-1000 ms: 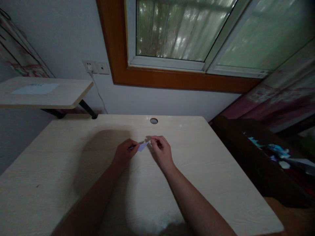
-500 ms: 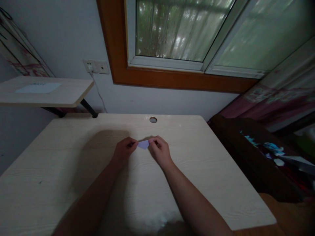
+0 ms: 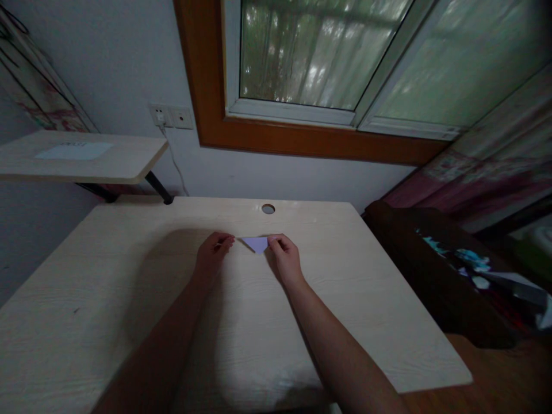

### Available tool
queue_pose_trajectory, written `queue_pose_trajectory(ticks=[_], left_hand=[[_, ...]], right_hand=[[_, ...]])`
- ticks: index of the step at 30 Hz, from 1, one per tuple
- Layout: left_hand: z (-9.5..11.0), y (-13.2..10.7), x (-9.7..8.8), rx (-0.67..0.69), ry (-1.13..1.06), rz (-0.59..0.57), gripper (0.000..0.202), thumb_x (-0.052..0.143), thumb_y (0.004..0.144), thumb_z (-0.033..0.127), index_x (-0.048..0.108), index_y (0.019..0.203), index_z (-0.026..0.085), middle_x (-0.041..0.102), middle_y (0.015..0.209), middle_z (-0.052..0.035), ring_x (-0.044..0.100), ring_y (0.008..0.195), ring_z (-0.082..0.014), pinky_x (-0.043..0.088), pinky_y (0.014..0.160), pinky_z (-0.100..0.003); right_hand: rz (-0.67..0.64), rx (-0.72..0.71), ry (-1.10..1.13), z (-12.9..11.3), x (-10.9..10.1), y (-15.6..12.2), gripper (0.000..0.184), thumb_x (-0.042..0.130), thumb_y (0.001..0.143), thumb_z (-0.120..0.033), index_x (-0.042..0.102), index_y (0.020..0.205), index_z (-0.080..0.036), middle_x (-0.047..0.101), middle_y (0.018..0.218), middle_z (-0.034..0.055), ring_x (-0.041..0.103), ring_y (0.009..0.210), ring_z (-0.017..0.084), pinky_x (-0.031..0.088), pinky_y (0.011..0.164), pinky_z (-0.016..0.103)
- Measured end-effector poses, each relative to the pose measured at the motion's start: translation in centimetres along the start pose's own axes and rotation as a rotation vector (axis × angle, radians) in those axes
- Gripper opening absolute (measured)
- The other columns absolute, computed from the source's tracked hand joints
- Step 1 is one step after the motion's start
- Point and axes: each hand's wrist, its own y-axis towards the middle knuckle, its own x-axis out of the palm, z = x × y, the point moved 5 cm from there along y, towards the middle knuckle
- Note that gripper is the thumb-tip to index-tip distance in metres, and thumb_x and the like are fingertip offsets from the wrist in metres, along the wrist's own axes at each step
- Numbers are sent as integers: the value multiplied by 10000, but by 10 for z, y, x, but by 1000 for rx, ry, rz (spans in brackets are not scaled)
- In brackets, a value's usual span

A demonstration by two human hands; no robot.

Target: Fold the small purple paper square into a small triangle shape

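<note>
A small light purple piece of paper (image 3: 257, 244), which looks folded into a pointed shape, is between my hands over the far middle of the wooden desk (image 3: 357, 299). My right hand (image 3: 284, 256) pinches its right end between thumb and fingers. At the paper's narrow left tip are the closed fingertips of my left hand (image 3: 212, 253). Whether the tip is inside those fingers cannot be made out.
Behind the desk's round cable hole (image 3: 268, 209) is the wall with a window. A raised shelf (image 3: 129, 164) on black posts bears a paper sheet (image 3: 75, 150) at the left. Right of the desk, dark furniture (image 3: 414, 276) holds assorted items.
My left hand has shifted left, and more of the paper shows between the hands. My right hand has moved slightly right with the paper. The camera view has shifted a little.
</note>
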Motion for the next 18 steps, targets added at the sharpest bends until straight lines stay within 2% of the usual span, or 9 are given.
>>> queue_pose_trajectory(ticks=[4, 7, 10, 13, 18], left_hand=[[7, -3, 6, 72, 78, -47, 203, 625, 871, 374, 697, 927, 193, 685, 961, -51, 644, 857, -168, 528, 715, -262], [9, -5, 13, 139, 133, -114, 172, 633, 873, 342, 704, 958, 210, 679, 991, -47, 651, 859, -161, 532, 705, -254], [9, -7, 20, 197, 229, -226, 181, 645, 869, 328, 708, 1000, 220, 678, 945, -35, 645, 800, -152, 514, 698, -253], [8, -8, 25, 224, 353, -316, 162, 617, 891, 339, 718, 934, 221, 690, 855, -23, 639, 784, -162, 488, 730, -270], [8, -8, 26, 240, 401, -367, 192, 582, 910, 357, 709, 879, 218, 692, 819, -16, 631, 760, -161, 459, 728, -271]], right_hand=[[-31, 4, -28, 0, 2, -1, 235, 635, 849, -423, 712, 828, -203, 659, 791, 13, 579, 775, 182, 440, 745, 290], [-79, -26, -57, -1, 5, -2, 227, 643, 848, -420, 721, 823, -209, 661, 797, 15, 577, 762, 180, 442, 733, 291], [-122, -68, -75, -4, 9, -2, 215, 638, 860, -404, 725, 828, -210, 664, 813, 22, 578, 758, 176, 441, 719, 288], [-168, -112, -111, -9, 12, -4, 207, 633, 870, -392, 733, 843, -213, 662, 822, 24, 575, 747, 168, 436, 705, 282], [-218, -165, -174, -17, 17, -7, 159, 648, 861, -357, 739, 874, -227, 646, 802, 16, 554, 715, 155, 425, 670, 273]])
